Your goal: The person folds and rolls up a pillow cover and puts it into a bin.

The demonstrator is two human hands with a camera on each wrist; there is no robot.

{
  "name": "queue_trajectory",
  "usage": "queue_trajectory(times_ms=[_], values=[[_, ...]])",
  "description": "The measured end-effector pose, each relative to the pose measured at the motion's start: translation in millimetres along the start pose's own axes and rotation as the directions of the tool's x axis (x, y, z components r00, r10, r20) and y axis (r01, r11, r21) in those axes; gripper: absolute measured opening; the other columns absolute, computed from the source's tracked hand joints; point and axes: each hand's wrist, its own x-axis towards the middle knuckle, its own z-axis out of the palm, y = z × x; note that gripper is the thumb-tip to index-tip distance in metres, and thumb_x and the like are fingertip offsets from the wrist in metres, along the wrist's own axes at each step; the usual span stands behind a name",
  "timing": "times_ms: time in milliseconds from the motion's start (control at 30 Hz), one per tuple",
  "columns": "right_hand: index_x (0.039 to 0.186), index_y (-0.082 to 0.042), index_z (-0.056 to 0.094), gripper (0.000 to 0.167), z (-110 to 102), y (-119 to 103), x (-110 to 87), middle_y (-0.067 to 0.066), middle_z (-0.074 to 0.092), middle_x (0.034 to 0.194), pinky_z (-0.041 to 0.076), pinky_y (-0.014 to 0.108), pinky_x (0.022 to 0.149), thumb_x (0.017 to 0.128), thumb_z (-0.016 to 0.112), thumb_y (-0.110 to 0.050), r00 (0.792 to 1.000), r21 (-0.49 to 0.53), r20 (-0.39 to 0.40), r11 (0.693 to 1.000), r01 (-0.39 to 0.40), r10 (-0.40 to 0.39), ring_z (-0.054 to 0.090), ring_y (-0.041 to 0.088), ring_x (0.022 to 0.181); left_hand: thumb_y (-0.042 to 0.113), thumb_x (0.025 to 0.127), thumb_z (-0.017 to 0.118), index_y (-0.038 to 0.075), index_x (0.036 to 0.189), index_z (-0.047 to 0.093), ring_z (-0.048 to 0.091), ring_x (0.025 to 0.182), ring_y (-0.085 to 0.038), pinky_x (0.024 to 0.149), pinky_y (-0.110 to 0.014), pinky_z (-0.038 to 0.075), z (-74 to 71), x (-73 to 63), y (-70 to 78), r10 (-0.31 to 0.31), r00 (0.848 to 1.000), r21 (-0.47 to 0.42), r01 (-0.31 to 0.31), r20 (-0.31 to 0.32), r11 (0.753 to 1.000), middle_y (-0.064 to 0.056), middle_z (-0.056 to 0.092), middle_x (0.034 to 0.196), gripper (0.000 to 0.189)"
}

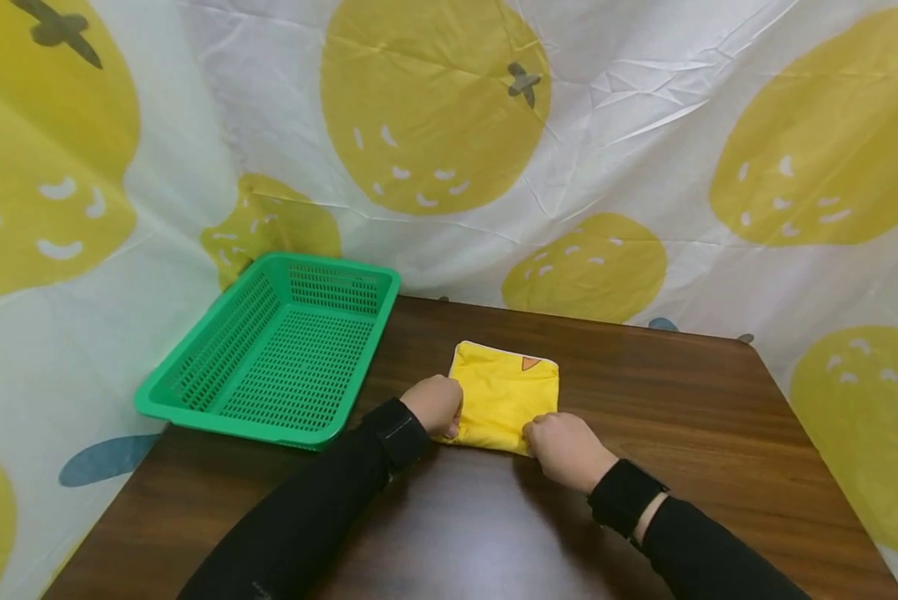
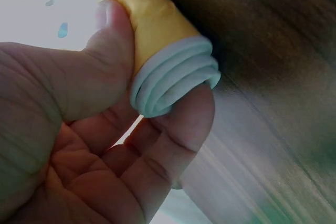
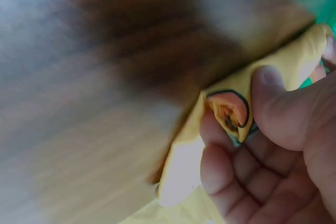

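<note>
A folded yellow cloth with a white-trimmed far edge and a small orange triangle print lies on the table in the head view. At its near left corner my left hand pinches it between thumb and fingers. The left wrist view shows layers of pale trim stacked at the end of a rolled yellow fold, held by that hand. My right hand pinches the near right corner. Close to that thumb, in the right wrist view, an orange patch with a dark outline shows on the folded end.
A green plastic basket with slotted walls stands at the left of the brown wooden table. Behind it hangs a white curtain printed with yellow fruit, which also runs along both sides.
</note>
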Motion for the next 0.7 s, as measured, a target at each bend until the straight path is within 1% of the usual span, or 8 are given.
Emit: queue_trajectory(times_ms=[100,167,233,367,500,533,633,700], values=[[0.079,-0.01,0.069,0.016,-7.4,5.4,7.2,-0.003,0.053,0.068,0.047,0.033,0.064,0.09,0.079,-0.004,0.989,0.146,0.145,0.988,-0.046,0.025,0.048,0.015,0.063,0.008,0.079,0.088,0.015,0.058,0.063,0.049,0.06,-0.016,0.059,-0.027,0.04,0.3,-3.7,2.3,-0.006,1.0,0.001,0.006,0.031,1.0,0.003,0.054,0.059,0.033],[0.081,-0.009,0.071,0.014,-13.7,8.7,13.4,-0.002,0.051,0.069,0.044,0.032,0.065,0.092,0.079,-0.004,0.963,0.257,0.265,0.96,-0.112,0.041,0.048,0.016,0.064,0.008,0.078,0.088,0.015,0.057,0.063,0.048,0.06,-0.015,0.058,-0.026,0.038,-0.3,-6.3,3.9,-0.01,0.998,-0.003,0.01,0.058,1.0,0.004,0.053,0.059,0.034],[0.079,-0.009,0.07,0.017,-20.1,10.8,20.6,-0.002,0.049,0.069,0.043,0.029,0.064,0.093,0.079,-0.003,0.926,0.326,0.373,0.928,-0.18,0.048,0.051,0.014,0.063,0.008,0.077,0.088,0.016,0.056,0.064,0.047,0.06,-0.014,0.057,-0.026,0.037,-0.9,-8.8,4.7,-0.013,0.996,-0.004,0.013,0.085,1.0,0.005,0.053,0.059,0.033],[0.068,-0.012,0.055,0.036,-29.3,10.3,36.4,-0.004,0.042,0.063,0.041,0.021,0.055,0.093,0.079,-0.002,0.847,0.328,0.529,0.91,-0.255,0.046,0.052,0.01,0.054,0.01,0.078,0.089,0.017,0.056,0.065,0.048,0.062,-0.013,0.057,-0.026,0.038,0.1,-8.8,3.7,-0.015,0.99,0.004,0.015,0.14,1.0,0.005,0.054,0.06,0.033],[0.069,-0.013,0.054,0.037,-33.3,7.1,48.9,-0.003,0.049,0.064,0.041,0.02,0.049,0.09,0.083,-0.003,0.786,0.261,0.608,0.907,-0.33,0.111,0.052,0.01,0.05,0.011,0.078,0.089,0.018,0.056,0.063,0.048,0.062,-0.013,0.058,-0.027,0.038,0.5,-6.5,3.9,-0.008,0.987,0.032,0.002,0.159,0.999,0.006,0.053,0.06,0.035],[0.07,-0.012,0.057,0.034,-33.5,6.7,51.0,-0.002,0.052,0.064,0.042,0.021,0.049,0.089,0.084,-0.003,0.777,0.243,0.615,0.905,-0.349,0.134,0.052,0.011,0.05,0.011,0.078,0.088,0.018,0.056,0.062,0.047,0.062,-0.014,0.058,-0.027,0.037,0.0,-6.3,4.7,-0.005,0.987,0.04,-0.001,0.163,0.999,0.006,0.053,0.06,0.035],[0.071,-0.01,0.062,0.031,-33.4,6.6,54.6,-0.002,0.052,0.065,0.043,0.023,0.053,0.084,0.09,-0.009,0.778,0.176,0.596,0.915,-0.364,0.195,0.051,0.013,0.054,0.011,0.08,0.088,0.017,0.055,0.059,0.045,0.061,-0.015,0.058,-0.028,0.036,-2.6,-7.8,8.1,-0.001,0.986,0.065,-0.01,0.166,0.998,0.005,0.05,0.059,0.038],[0.07,-0.01,0.064,0.031,-33.1,7.8,55.2,-0.002,0.051,0.065,0.043,0.026,0.056,0.081,0.094,-0.012,0.786,0.144,0.577,0.92,-0.365,0.221,0.051,0.015,0.057,0.011,0.08,0.087,0.017,0.055,0.058,0.044,0.06,-0.015,0.057,-0.029,0.036,-3.2,-10.3,9.5,0.005,0.99,0.079,-0.016,0.144,0.997,0.005,0.049,0.059,0.039]])
